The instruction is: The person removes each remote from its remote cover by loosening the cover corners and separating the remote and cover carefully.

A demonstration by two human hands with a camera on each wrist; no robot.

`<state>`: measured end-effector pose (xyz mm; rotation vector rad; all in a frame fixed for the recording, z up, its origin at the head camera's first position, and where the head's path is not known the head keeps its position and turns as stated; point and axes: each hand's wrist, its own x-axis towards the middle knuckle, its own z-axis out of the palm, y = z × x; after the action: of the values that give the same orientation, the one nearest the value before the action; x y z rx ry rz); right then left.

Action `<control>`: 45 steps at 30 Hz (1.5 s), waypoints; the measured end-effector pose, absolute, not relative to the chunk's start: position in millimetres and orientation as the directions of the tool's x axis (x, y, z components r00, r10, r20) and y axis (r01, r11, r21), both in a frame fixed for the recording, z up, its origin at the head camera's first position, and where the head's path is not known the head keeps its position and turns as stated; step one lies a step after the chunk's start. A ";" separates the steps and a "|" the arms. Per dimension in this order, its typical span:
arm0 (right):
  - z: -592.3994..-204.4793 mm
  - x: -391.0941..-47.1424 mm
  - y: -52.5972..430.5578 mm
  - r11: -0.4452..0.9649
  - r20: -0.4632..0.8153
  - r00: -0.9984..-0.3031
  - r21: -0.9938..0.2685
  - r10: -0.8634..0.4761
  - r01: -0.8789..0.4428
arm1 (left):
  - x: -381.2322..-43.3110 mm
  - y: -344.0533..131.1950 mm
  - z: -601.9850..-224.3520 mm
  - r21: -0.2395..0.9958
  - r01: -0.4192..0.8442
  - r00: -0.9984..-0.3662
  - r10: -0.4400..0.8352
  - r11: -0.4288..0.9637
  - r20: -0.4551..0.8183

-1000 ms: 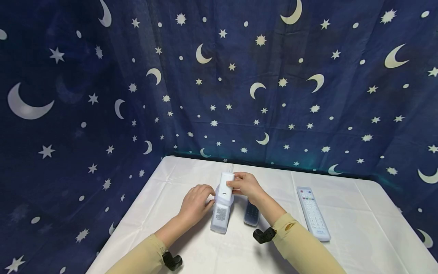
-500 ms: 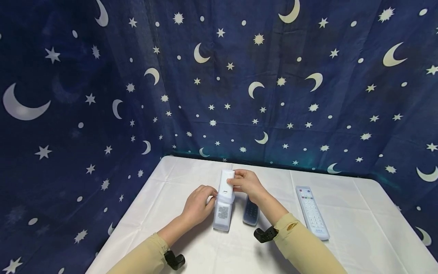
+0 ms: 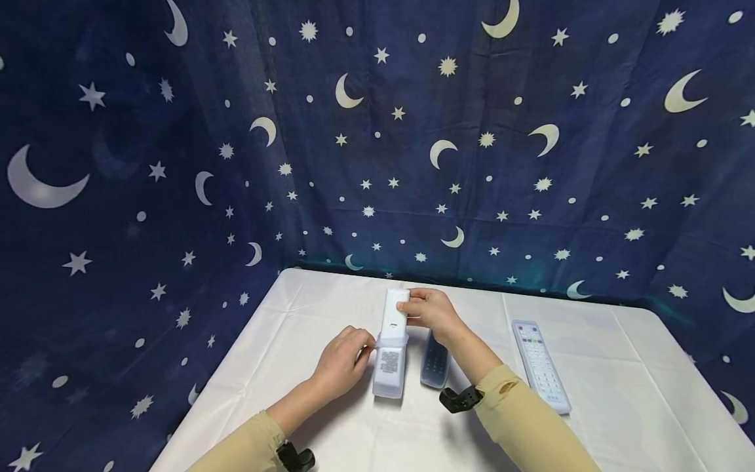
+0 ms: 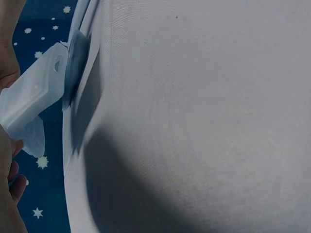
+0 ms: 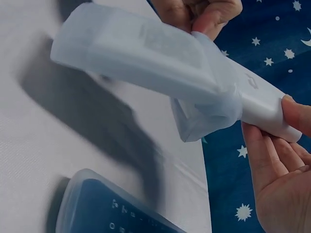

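A white remote control (image 3: 394,314), back side up, is partly inside a translucent silicone sleeve (image 3: 389,387) above the table. Its far end is bare. My right hand (image 3: 435,316) grips that bare end, thumb on the back and fingers beneath, as the right wrist view shows of the remote (image 5: 265,104). My left hand (image 3: 342,360) pinches the sleeve's bunched edge around the remote's middle. In the left wrist view the sleeve (image 4: 41,77) hides most of the remote, and a loose flap hangs below.
A dark remote in a clear sleeve (image 3: 435,364) lies on the white-covered table (image 3: 330,432) just under my right forearm. Further right lies a white remote (image 3: 539,367), buttons up, in a sleeve. A dark blue star-and-moon curtain (image 3: 413,131) stands behind the table.
The held remote and sleeve have shifted slightly right, and the right hand has moved a little farther away. Slightly more of the white remote shows beyond the sleeve's bunched edge.
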<state>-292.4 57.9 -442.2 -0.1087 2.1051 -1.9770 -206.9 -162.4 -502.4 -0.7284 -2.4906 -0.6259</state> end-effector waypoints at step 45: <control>-452.1 -286.3 45.6 0.104 -0.175 -0.972 -0.982 -0.158 0.160 | -214.1 -135.3 -487.7 -0.330 0.686 -0.474 0.743 0.648 0.473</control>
<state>-286.3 45.6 -452.1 0.0020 2.1452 -1.9568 -214.1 -135.3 -487.7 -1.1065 -2.2765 0.1258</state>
